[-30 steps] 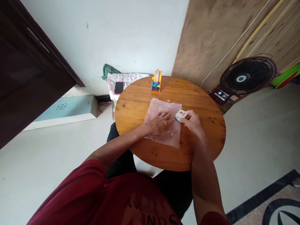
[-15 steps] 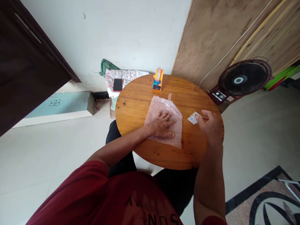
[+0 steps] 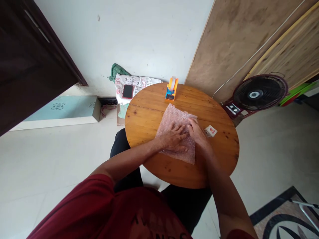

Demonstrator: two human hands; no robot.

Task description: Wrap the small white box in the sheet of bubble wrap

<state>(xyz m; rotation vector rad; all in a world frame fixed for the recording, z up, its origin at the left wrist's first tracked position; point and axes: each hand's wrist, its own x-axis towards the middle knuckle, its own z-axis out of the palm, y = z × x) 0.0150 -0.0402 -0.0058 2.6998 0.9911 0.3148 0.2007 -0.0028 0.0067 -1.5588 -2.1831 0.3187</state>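
since half a second ago the right hand (image 3: 196, 132) has come off the small white box (image 3: 211, 130) and over to the bubble wrap (image 3: 171, 114). from the head view, i see its fingers drawn close together and bent at the wrap's upper right edge; whether they pinch the plastic i can't tell. the left hand (image 3: 174, 138) lies palm down across the wrap's middle, fingers spread apart, holding nothing.

the wrap sits around the middle of the round wooden table (image 3: 143, 121), wholly inside the rim. the box rests just beyond the right wrist, and a strip of wood shows from there to the right rim. on the left, a wider stretch of wood runs out to the edge. more wood lies between the wrap and the orange tape dispenser (image 3: 171, 91) near the far rim. both forearms come in over the near side.
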